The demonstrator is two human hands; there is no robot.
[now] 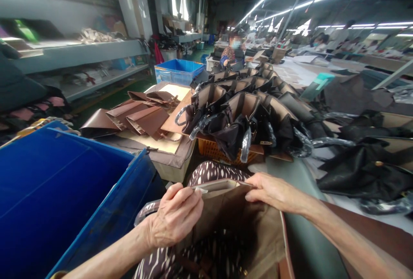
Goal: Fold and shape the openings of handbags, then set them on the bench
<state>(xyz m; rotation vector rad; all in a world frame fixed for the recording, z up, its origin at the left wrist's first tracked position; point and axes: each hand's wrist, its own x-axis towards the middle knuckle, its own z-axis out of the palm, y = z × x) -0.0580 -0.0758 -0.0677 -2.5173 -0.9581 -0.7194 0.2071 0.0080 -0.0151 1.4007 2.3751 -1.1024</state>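
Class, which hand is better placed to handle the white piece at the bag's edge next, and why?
Probably the left hand: the white piece shows at its grip, while the right hand holds the bag farther along its edge.

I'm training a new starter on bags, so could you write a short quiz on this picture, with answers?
1. True or false: the left hand and the right hand are both at the rim of the open bag.

2. What covers the handles of the piled black bags?
a) red cloth
b) clear plastic
c) white rope

3. Fill in the colour: the large bin beside the left forearm is ____.

Key: 1. True. 2. b. 3. Blue.
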